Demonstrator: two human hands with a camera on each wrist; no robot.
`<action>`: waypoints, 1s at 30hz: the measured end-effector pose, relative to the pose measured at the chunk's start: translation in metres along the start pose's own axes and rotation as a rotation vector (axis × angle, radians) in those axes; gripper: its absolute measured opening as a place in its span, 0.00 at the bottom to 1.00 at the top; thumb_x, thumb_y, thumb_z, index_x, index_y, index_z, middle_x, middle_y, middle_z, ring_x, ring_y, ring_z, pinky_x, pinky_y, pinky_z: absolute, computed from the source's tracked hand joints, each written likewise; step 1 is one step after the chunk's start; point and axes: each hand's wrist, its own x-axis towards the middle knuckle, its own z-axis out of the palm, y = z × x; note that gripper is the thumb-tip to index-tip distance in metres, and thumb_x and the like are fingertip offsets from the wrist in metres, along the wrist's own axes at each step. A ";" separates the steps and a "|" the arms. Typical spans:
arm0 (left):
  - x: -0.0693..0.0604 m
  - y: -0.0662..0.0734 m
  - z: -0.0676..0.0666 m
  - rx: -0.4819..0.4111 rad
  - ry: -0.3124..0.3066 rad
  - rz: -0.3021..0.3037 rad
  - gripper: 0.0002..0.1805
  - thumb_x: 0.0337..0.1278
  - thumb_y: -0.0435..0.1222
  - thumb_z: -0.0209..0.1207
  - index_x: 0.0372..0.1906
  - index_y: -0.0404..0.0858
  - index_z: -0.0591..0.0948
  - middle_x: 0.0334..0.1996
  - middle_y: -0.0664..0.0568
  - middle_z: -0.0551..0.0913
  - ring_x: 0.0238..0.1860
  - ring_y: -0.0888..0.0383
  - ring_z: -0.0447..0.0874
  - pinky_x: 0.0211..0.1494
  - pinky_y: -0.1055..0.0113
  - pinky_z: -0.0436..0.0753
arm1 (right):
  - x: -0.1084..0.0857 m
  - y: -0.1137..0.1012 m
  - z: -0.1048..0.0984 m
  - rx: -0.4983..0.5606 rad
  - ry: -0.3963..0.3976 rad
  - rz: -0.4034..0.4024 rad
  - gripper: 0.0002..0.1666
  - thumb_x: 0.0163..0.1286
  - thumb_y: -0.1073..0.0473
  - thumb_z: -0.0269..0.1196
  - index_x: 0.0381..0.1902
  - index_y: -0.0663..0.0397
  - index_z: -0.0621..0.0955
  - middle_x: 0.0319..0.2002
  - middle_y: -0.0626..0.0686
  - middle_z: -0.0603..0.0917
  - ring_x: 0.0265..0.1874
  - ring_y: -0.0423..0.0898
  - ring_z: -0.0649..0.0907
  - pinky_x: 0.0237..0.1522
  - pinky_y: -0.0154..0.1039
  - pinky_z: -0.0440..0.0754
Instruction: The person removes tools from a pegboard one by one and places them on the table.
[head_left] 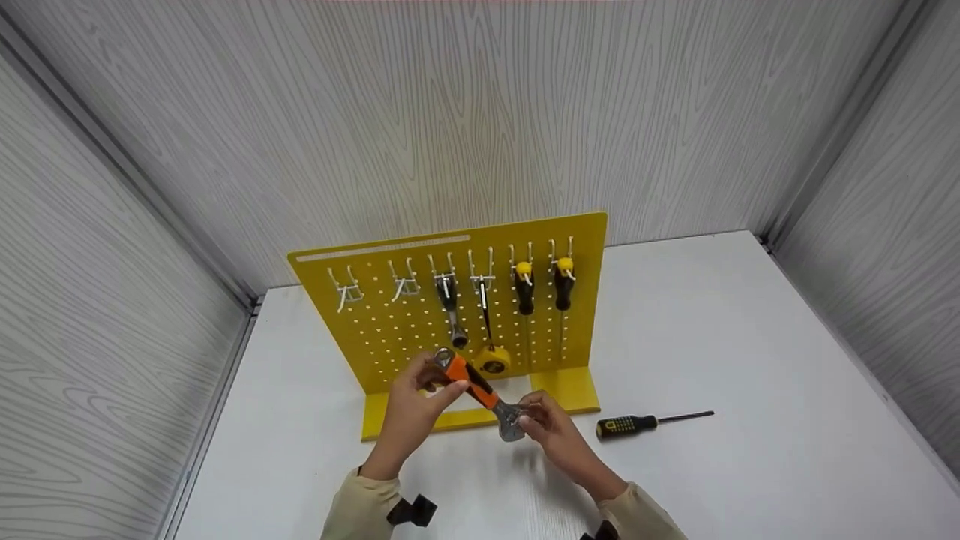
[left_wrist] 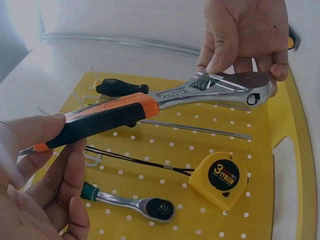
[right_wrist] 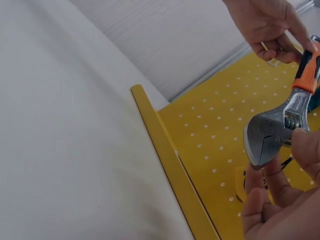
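An adjustable wrench (head_left: 480,390) with an orange and black handle is held in front of the yellow pegboard by both hands. The left hand (head_left: 417,409) pinches the handle's end between thumb and fingers; in the left wrist view the handle (left_wrist: 107,117) crosses from that hand (left_wrist: 42,175). At the metal head (right_wrist: 272,132), the right hand (right_wrist: 287,190) has its thumb by the adjusting screw and fingers beneath. The head view shows the right hand (head_left: 559,435) gripping the jaw end, with the wrench slanting down to the right.
On the pegboard (head_left: 375,330) hang a ratchet (head_left: 451,307), a yellow tape measure (head_left: 494,361) and two screwdrivers (head_left: 524,289) (head_left: 564,285). Two hooks at its left hold nothing. Another screwdriver (head_left: 630,426) lies on the white table (head_left: 712,322) to the right.
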 end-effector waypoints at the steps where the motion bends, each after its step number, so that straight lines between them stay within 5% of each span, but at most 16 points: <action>1: -0.001 0.000 0.001 -0.001 -0.006 0.005 0.19 0.53 0.41 0.68 0.48 0.40 0.78 0.41 0.48 0.86 0.42 0.55 0.80 0.51 0.58 0.69 | -0.002 -0.001 -0.002 -0.004 -0.002 -0.002 0.21 0.72 0.56 0.56 0.52 0.66 0.66 0.50 0.62 0.80 0.46 0.39 0.80 0.49 0.40 0.75; 7: -0.004 -0.005 0.006 0.006 -0.068 0.002 0.19 0.56 0.41 0.66 0.49 0.38 0.77 0.40 0.48 0.86 0.41 0.55 0.79 0.50 0.61 0.70 | -0.010 -0.001 -0.018 -0.046 0.017 0.012 0.20 0.72 0.57 0.56 0.51 0.68 0.67 0.48 0.59 0.81 0.42 0.37 0.80 0.45 0.36 0.75; 16: -0.009 -0.022 0.015 -0.011 -0.122 -0.085 0.21 0.49 0.44 0.70 0.47 0.40 0.79 0.33 0.49 0.82 0.31 0.59 0.70 0.37 0.69 0.66 | -0.023 -0.007 -0.049 -0.102 0.007 0.056 0.20 0.74 0.56 0.55 0.54 0.66 0.68 0.52 0.63 0.79 0.47 0.43 0.80 0.49 0.35 0.77; 25: -0.017 -0.033 0.038 0.013 -0.203 -0.095 0.22 0.47 0.46 0.71 0.47 0.45 0.78 0.36 0.49 0.77 0.32 0.57 0.68 0.32 0.69 0.70 | -0.043 -0.006 -0.078 -0.084 -0.008 0.159 0.21 0.74 0.54 0.55 0.55 0.67 0.70 0.43 0.51 0.80 0.38 0.45 0.79 0.41 0.36 0.79; 30: -0.021 -0.035 0.053 0.003 -0.208 -0.098 0.23 0.45 0.47 0.72 0.46 0.44 0.79 0.32 0.52 0.78 0.30 0.60 0.69 0.32 0.70 0.70 | -0.054 -0.006 -0.084 -0.077 0.063 0.211 0.22 0.73 0.54 0.56 0.53 0.68 0.72 0.38 0.49 0.79 0.34 0.42 0.77 0.38 0.34 0.77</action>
